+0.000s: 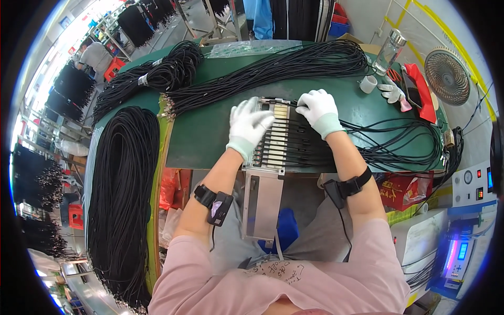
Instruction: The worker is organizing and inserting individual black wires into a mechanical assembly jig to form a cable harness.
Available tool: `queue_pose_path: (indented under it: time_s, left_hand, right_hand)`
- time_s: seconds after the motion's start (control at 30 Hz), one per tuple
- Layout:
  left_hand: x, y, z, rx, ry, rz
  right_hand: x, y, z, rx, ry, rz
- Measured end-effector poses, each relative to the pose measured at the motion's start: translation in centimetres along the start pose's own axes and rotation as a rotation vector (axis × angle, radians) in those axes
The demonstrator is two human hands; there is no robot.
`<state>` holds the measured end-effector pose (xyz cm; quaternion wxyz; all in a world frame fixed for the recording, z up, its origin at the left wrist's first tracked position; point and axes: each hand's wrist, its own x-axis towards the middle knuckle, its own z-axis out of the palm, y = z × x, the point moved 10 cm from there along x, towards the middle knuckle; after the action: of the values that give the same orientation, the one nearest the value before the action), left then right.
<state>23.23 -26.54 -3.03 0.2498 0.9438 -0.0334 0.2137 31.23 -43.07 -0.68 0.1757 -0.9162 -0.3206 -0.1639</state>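
A metal fixture [281,170] with a row of pale slots lies at the front of the green table [202,142]. Several black cables [302,152] run from its slots toward the right. White-gloved, my left hand [248,126] rests over the fixture's left side, fingers apart and thumb reaching across the upper slots. At the upper right corner my right hand [318,111], also gloved, has its fingers bent together on a black cable end; its tip is mostly hidden by the fingers. Below the fixture hangs a metal plate [262,205] with a long opening.
Bundles of black cable [268,68] lie along the back, with a large coil [123,199] at the left. Back right hold a glass bottle [389,51], a white cup [368,84], a spare glove [391,93] and a fan [447,76]. Instruments [472,181] stand at far right.
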Motion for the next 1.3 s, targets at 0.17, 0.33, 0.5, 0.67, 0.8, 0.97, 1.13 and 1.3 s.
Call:
queue_pose_path:
  time_s: [0.17,0.33,0.5,0.67,0.8,0.97,1.13,1.3]
  left_hand:
    - [0.1,-3.1,-1.6,-0.228,0.211,-0.169]
    - [-0.1,-1.7,-2.2,-0.364,0.251,-0.123]
    - [0.2,2.2,-3.2,-0.282,0.186,0.186]
    - [0.1,-0.4,-4.3,-0.367,0.291,0.029]
    - [0.0,-2.4,-4.2,-0.375,0.296,-0.12]
    - [0.0,-2.9,-3.4,-0.226,0.286,-0.155]
    - [-0.2,-4.4,-2.6,-0.124,0.244,-0.211]
    - [0.0,-4.8,-2.0,-0.101,0.227,-0.195]
  right_hand:
    - [-0.6,-1.2,-1.5,0.217,0.012,-0.14]
    - [-1.0,-2.9,-2.0,0.252,0.062,-0.187]
    - [-1.4,-7.4,-1.7,0.318,0.11,-0.266]
    - [-0.9,-3.1,-1.7,0.313,0.001,-0.091]
    - [-1.3,-3.9,-2.5,0.406,0.089,-0.181]
    - [-0.8,-4.3,-2.6,0.299,0.079,-0.192]
    - [-0.5,-2.4,-0.5,0.203,-0.075,-0.041]
    - [-0.8,-2.0,0.3,0.221,-0.146,-0.055]
